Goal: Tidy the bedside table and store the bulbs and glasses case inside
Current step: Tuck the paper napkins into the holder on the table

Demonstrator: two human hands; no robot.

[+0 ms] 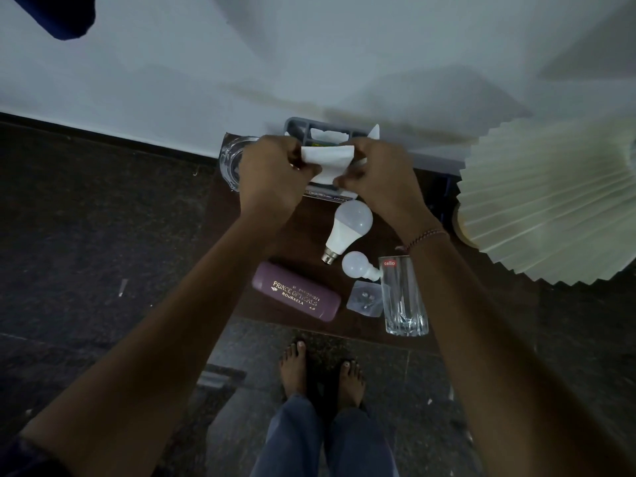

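Both hands are raised over the back of the dark brown bedside table [296, 246] and hold a white tissue [328, 160] between them. My left hand [272, 170] pinches its left edge, my right hand [375, 173] its right edge. On the table top lie a large white bulb [349, 228], a small white bulb [358, 266] and a purple glasses case [296, 290] with gold lettering, near the front edge.
A grey organiser tray [299, 127] with more tissue stands at the back by the wall. A glass ashtray [230, 163] sits back left. A tall drinking glass [402, 297] and a small clear packet [364, 299] stand front right. A pleated lampshade [550, 201] overhangs the right side.
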